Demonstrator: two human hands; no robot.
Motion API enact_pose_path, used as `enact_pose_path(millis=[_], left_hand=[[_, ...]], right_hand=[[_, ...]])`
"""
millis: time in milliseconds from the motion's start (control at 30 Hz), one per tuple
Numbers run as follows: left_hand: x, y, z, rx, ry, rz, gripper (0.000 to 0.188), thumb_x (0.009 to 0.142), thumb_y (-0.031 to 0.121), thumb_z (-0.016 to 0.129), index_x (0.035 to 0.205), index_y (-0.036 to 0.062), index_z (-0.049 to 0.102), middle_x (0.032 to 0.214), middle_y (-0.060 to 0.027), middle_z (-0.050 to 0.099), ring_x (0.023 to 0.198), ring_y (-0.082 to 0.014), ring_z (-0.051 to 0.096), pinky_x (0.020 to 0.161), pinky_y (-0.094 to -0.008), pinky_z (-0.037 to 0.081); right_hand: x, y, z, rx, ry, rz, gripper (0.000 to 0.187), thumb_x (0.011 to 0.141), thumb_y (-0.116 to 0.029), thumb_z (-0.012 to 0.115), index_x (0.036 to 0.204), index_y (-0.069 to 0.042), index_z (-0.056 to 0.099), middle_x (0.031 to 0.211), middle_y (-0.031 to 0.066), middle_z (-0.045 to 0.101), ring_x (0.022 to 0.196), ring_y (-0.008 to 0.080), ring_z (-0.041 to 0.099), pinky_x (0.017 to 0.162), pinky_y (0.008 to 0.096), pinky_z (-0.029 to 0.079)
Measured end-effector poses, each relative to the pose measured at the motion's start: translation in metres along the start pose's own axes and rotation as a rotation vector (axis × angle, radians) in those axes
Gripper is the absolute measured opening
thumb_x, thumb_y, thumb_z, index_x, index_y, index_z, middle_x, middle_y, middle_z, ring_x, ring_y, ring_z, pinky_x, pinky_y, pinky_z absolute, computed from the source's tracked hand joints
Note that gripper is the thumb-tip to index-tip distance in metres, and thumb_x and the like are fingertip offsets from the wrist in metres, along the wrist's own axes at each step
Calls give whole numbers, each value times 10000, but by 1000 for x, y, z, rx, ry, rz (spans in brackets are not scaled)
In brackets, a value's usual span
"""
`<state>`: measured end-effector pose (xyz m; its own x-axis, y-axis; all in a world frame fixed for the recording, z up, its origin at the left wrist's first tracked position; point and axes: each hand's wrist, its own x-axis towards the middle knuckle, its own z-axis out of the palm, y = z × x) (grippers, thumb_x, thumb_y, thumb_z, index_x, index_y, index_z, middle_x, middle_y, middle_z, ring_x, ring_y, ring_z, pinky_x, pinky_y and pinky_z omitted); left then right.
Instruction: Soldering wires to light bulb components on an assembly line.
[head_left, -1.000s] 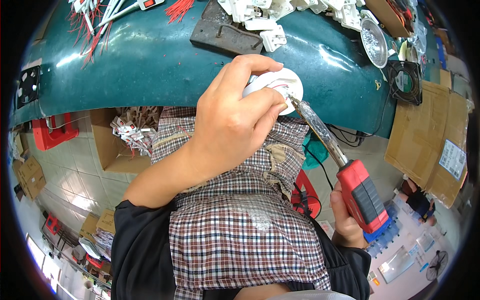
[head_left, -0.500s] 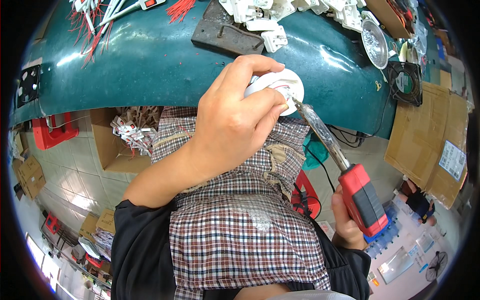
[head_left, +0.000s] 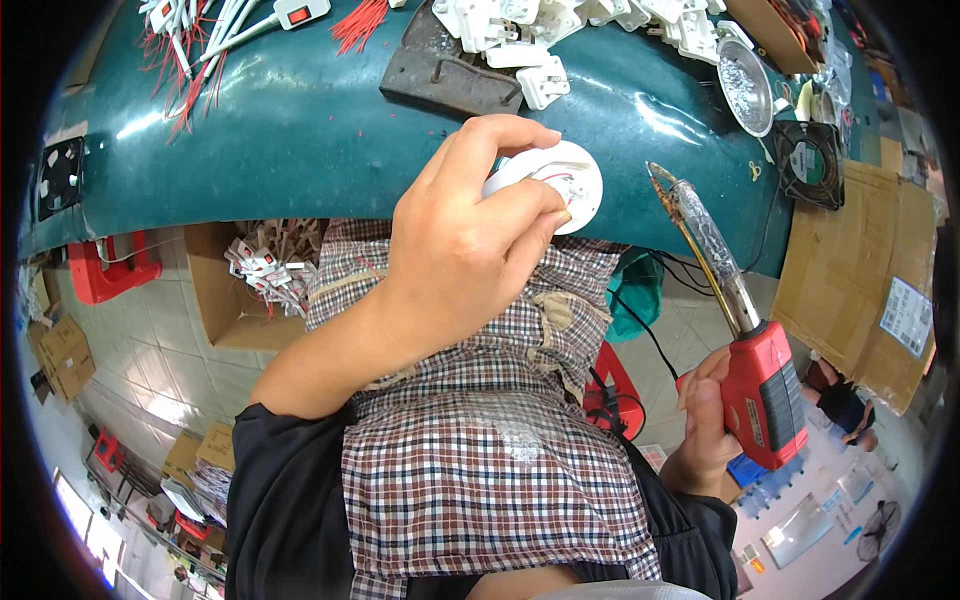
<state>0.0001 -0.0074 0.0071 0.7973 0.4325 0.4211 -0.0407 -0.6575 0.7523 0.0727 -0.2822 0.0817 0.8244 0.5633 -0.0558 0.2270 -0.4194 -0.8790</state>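
Observation:
My left hand (head_left: pixel 465 230) grips a round white plastic housing (head_left: pixel 586 200) by its left side, over the near edge of the green table. A short red wire (head_left: pixel 555 177) and small metal parts show inside it, and my fingers cover part of it. My right hand (head_left: pixel 704 430) is closed around the handle of a red and black soldering gun (head_left: pixel 768 400). The gun points up and away, its tip (head_left: pixel 652 168) apart from the housing, to its right. A thin copper-coloured rod runs along its barrel.
On the green table (head_left: pixel 270 160) lie a dark metal block (head_left: pixel 450 85), white plug-like parts (head_left: pixel 543 82), red wires (head_left: pixel 360 25) and white cables with a switch (head_left: pixel 300 14). A metal bowl (head_left: pixel 746 85) and black fan (head_left: pixel 810 165) stand right. Below is a carton of switches (head_left: pixel 215 290).
The soldering gun's tip has left the white housing and swung up and to the right with my right hand. My left hand keeps its hold on the housing, almost unmoved.

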Motion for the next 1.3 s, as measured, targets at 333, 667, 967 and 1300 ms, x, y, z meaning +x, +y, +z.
enact_pose_path(millis=[333,667,967,1300], left_hand=[[2,1,-2,-26,-69,-89,93,795,-3,774,863,15,713,1197,-134,626,886,-210,702,548,-253,564],[3,0,13,106,71,118,146,766,60,788,842,50,664,1089,-99,669,882,-288,662,683,-354,554],[10,-2,6,-249,52,-135,105,889,35,730,966,-16,680,1183,-187,635,897,-183,680,721,-279,573],[-3,-2,3,-30,-9,-38,114,785,2,797,868,3,720,1188,-144,649,918,-212,702,704,-295,575]], right_hand=[[10,1,11,176,63,-54,132,920,-40,590,973,43,502,745,81,497,441,48,353,432,214,358],[16,2,16,307,154,-100,110,906,-40,579,909,38,502,747,97,481,426,54,342,405,215,352],[20,3,18,354,154,-98,88,915,-25,558,912,39,497,762,102,493,417,56,356,415,218,361],[6,8,18,274,110,0,282,902,-34,632,1155,47,536,679,28,477,493,66,394,481,237,388]])
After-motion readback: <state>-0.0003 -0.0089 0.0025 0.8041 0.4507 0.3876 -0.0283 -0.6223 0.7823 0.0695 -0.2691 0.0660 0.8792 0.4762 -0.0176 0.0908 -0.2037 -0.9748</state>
